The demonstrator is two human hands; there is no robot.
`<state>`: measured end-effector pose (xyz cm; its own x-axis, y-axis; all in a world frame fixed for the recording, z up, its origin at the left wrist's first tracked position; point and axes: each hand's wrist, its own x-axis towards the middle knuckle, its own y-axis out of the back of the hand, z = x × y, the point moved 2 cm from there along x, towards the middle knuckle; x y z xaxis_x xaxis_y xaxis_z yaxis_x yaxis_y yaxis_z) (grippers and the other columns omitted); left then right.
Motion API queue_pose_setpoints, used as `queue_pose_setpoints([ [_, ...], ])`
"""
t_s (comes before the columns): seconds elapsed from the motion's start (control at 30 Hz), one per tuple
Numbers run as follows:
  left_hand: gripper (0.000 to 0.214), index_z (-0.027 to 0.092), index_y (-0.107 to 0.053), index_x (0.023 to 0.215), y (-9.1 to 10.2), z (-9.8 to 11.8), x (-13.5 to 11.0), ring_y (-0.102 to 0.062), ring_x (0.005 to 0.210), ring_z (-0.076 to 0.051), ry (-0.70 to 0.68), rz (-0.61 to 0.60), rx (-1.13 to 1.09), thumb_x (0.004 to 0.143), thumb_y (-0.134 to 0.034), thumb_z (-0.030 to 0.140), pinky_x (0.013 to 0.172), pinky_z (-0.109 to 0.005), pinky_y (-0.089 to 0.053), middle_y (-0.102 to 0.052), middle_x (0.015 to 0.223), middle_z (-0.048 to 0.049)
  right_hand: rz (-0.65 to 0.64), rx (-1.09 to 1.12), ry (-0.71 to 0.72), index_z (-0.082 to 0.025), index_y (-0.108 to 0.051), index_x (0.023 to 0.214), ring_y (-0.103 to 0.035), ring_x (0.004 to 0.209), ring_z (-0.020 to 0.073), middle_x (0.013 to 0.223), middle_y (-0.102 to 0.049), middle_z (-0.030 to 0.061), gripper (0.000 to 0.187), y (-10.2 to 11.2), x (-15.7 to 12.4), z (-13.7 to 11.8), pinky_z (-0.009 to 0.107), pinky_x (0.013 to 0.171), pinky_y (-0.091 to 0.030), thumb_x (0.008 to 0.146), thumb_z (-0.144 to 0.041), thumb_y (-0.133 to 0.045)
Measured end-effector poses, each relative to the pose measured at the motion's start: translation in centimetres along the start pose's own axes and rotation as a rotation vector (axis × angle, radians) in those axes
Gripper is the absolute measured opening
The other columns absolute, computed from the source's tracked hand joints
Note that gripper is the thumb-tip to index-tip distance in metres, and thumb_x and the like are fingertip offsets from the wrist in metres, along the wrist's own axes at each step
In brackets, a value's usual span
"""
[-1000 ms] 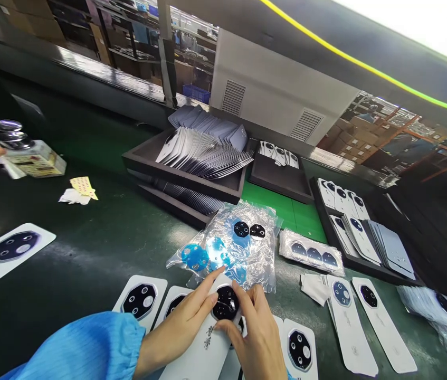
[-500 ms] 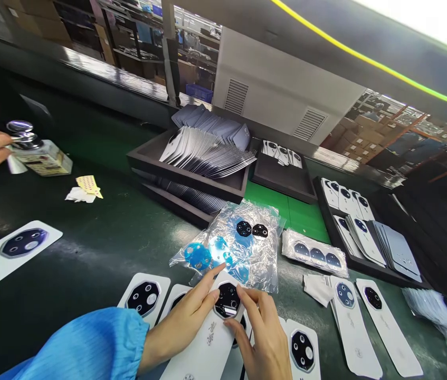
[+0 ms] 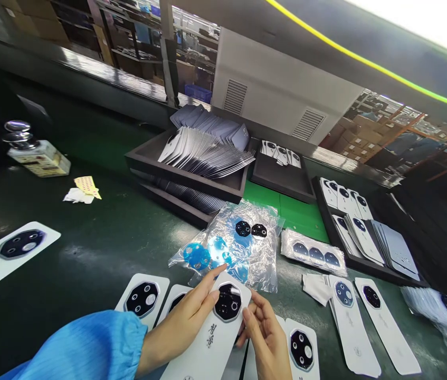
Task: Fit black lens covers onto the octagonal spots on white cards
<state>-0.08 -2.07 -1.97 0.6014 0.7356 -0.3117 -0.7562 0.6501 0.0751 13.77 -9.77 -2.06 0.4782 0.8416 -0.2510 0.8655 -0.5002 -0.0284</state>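
Note:
A white phone back cover (image 3: 212, 343) with a black octagonal camera plate near its top is held tilted at the bottom centre. My left hand (image 3: 186, 319) grips its left side, thumb beside the camera plate. My right hand (image 3: 265, 332) holds its right edge, the thumb on the front and fingers curled at the side and behind. Beneath them lie more white covers, partly hidden, including one at the left (image 3: 143, 298) and one at the right (image 3: 303, 348). Just beyond my hands is a clear plastic bag (image 3: 263, 264) with blue film pieces and two black camera plates on it.
Black trays (image 3: 187, 177) full of fanned panels stand at the back. A smaller tray (image 3: 282, 179) and a long tray (image 3: 365, 253) sit to the right. White covers (image 3: 355, 327) and a white cloth (image 3: 316, 287) lie at right. At left are a pump bottle (image 3: 39, 158) and a single cover (image 3: 13, 253).
My right thumb and fingers have moved off the camera plate to the cover's right edge. Another person's hand at the pump bottle has left the view.

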Motion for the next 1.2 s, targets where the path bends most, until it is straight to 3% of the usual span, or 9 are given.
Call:
queue_pose_setpoints([
  [0.37,0.052,0.027,-0.024,0.148,0.0,0.0,-0.2,-0.023,0.141,-0.022,-0.067,-0.016,0.041,0.097,-0.031,0.039,0.115,-0.036,-0.023,-0.033,0.151,0.0006,-0.047,0.021,0.014,-0.017,-0.066,0.097,-0.049,0.053,0.0104,0.068,-0.06,0.0003,0.042,0.0,0.3,-0.2,0.022,0.052,-0.045,0.073,-0.051,-0.07],
  [0.6,0.054,0.024,-0.028,0.146,0.0,0.0,-0.1,-0.045,0.127,-0.025,-0.054,-0.006,0.018,0.095,-0.034,0.041,0.106,-0.036,-0.035,-0.053,0.137,-0.0046,-0.034,0.016,0.0,-0.017,-0.066,0.096,-0.05,0.051,0.0108,0.065,-0.059,-0.0006,0.043,0.0,0.3,-0.2,0.022,0.047,-0.044,0.072,-0.051,-0.071],
  [0.77,0.056,0.021,-0.03,0.144,0.0,0.1,0.1,-0.044,0.127,-0.026,-0.025,-0.031,-0.072,0.093,-0.037,0.043,0.102,-0.035,-0.038,-0.054,0.135,-0.007,-0.035,0.054,-0.037,-0.016,-0.066,0.094,-0.048,0.048,0.0089,0.062,-0.058,-0.0017,0.043,-0.2,0.2,-0.5,0.02,0.045,-0.043,0.07,-0.051,-0.074],
  [0.87,0.065,0.023,-0.029,0.143,-0.3,0.3,0.2,-0.051,0.119,-0.028,0.021,-0.071,-0.214,0.085,-0.051,0.044,0.094,-0.035,-0.044,-0.051,0.136,-0.009,-0.017,0.028,-0.014,-0.016,-0.066,0.093,-0.048,0.047,0.0095,0.06,-0.056,-0.0021,0.042,-0.3,0.2,-0.2,0.02,0.044,-0.042,0.071,-0.052,-0.072],
  [1.0,0.079,0.026,-0.026,0.141,-0.6,0.3,0.1,-0.061,0.101,-0.025,0.068,-0.093,-0.303,0.074,-0.067,0.039,0.082,-0.032,-0.049,-0.058,0.125,-0.0087,-0.024,-0.092,0.066,-0.022,-0.066,0.093,-0.052,0.05,0.0131,0.062,-0.056,-0.0009,0.034,0.1,0.3,0.4,0.024,0.043,-0.045,0.077,-0.052,-0.065],
  [1.2,0.077,0.029,-0.024,0.14,-0.2,0.4,-0.2,-0.063,0.089,-0.02,0.065,-0.141,-0.28,0.073,-0.062,0.029,0.075,-0.028,-0.049,-0.062,0.112,-0.0026,-0.035,-0.233,0.201,-0.036,-0.065,0.096,-0.057,0.05,0.0206,0.065,-0.06,0.0021,0.021,1.4,0.7,1.9,0.032,0.045,-0.051,0.083,-0.048,-0.055],
])
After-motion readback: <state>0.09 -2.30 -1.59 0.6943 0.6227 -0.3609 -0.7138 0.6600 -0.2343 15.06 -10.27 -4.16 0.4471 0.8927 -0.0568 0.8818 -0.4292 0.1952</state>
